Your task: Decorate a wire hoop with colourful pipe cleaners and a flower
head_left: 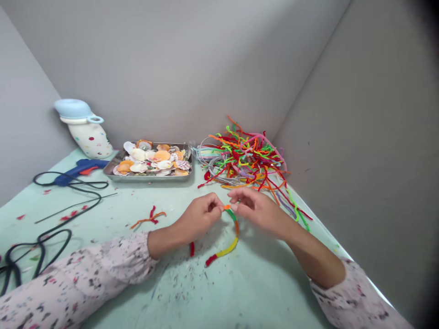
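Shells (161, 156) in tray (151, 179); bottle (91, 139) left, pipe-cleaner heap (243, 160) right; glue gun (77, 172) before bottle; strip (236, 229) before heap.

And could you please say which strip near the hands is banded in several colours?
The curved strip at the left hand; the short piece is only red.

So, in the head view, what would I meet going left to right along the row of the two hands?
Black cord, orange-and-red scrap, left hand, multicoloured strip, right hand.
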`<state>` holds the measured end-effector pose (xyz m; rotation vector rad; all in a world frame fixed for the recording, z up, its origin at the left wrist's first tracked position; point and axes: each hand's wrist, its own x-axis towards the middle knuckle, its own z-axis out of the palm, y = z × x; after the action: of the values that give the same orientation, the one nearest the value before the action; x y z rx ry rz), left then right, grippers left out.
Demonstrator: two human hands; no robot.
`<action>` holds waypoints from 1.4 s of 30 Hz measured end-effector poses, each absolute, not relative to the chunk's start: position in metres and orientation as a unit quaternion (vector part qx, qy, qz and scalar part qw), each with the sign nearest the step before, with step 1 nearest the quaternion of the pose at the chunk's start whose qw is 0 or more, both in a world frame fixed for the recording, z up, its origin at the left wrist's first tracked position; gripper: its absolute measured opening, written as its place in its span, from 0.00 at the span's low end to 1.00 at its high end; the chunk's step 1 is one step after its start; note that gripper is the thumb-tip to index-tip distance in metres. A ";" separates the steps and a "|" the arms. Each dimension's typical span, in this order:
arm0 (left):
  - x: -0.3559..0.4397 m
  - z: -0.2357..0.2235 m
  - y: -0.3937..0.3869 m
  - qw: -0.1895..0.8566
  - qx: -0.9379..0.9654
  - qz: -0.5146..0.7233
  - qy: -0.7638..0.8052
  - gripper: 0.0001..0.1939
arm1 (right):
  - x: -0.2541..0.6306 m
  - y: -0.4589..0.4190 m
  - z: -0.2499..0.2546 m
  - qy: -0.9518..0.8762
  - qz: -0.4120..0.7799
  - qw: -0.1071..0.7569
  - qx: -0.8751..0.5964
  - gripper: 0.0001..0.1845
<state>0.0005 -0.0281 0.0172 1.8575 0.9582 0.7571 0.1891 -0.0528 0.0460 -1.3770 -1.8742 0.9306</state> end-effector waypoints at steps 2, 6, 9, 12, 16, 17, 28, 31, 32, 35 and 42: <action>0.001 0.019 -0.024 0.523 0.698 0.308 0.380 0.05 | 0.192 -0.056 0.050 -0.796 0.185 0.311 -0.485 0.16; 0.002 0.023 -0.023 0.602 0.651 0.277 0.369 0.03 | 0.193 -0.059 0.049 -0.883 0.032 0.237 -0.405 0.12; 0.002 0.024 -0.025 0.616 0.649 0.260 0.363 0.03 | 0.192 -0.059 0.046 -0.900 -0.017 0.195 -0.388 0.08; 0.003 0.021 -0.026 0.588 0.678 0.261 0.355 0.03 | 0.191 -0.059 0.045 -0.901 -0.024 0.194 -0.386 0.06; 0.003 0.019 -0.031 0.458 0.757 0.279 0.373 0.04 | 0.183 -0.060 0.041 -0.864 0.039 0.245 -0.439 0.04; 0.002 0.019 -0.033 0.414 0.777 0.281 0.382 0.05 | 0.180 -0.060 0.040 -0.845 0.067 0.261 -0.462 0.04; 0.001 0.014 -0.044 0.133 0.908 0.222 0.329 0.06 | 0.174 -0.052 0.025 -0.486 0.628 0.295 -0.532 0.06; 0.001 0.016 -0.040 0.235 0.851 0.291 0.369 0.07 | 0.181 -0.051 0.035 -0.493 0.649 0.307 -0.491 0.08; 0.001 0.017 -0.038 0.285 0.818 0.319 0.385 0.08 | 0.183 -0.051 0.038 -0.514 0.634 0.312 -0.486 0.10; 0.002 0.020 -0.031 0.445 0.705 0.376 0.405 0.09 | 0.183 -0.052 0.045 -0.554 0.581 0.317 -0.505 0.14; 0.005 0.025 -0.026 0.577 0.601 0.388 0.394 0.08 | 0.161 -0.059 0.030 -0.543 0.568 0.343 -0.514 0.15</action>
<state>0.0051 -0.0265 0.0252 1.4065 0.9224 0.9092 0.1606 -0.0587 0.0299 -1.3361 -1.4124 1.4759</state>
